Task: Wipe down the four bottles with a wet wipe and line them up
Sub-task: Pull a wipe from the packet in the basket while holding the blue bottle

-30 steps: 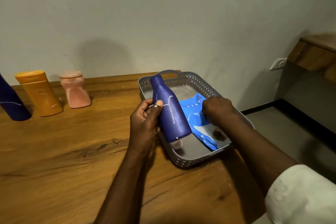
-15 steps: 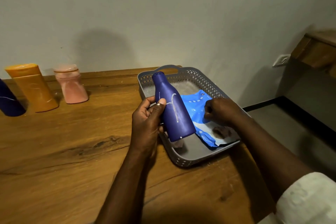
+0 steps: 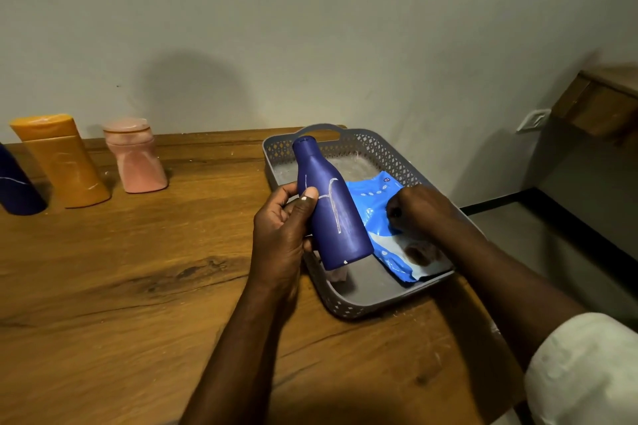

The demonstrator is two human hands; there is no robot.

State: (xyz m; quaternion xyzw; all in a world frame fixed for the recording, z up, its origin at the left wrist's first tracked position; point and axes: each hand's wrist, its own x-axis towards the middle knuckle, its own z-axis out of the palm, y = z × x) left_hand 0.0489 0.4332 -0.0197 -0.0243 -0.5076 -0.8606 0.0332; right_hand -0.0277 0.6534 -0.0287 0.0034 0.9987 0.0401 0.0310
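My left hand [image 3: 281,228] grips a dark blue bottle [image 3: 329,207] with white scratch marks, held tilted over the near left part of a grey perforated basket [image 3: 348,300]. A blue wet wipe pack [image 3: 374,197] lies in the basket. My right hand [image 3: 419,209] rests on the pack with fingers curled, pinching at its top; the fingertips are hidden. Three bottles stand along the wall at the far left: another dark blue bottle [image 3: 17,186], an orange bottle [image 3: 62,162] and a pink bottle [image 3: 134,155].
The wooden table [image 3: 121,286] ends just right of the basket, with floor beyond. A wooden shelf [image 3: 600,103] and a wall socket [image 3: 533,119] are at the right wall.
My right hand has shifted slightly on the wipe pack, and the pack's near end has lifted. The bottle in my left hand has hardly moved. The camera has tilted a little.
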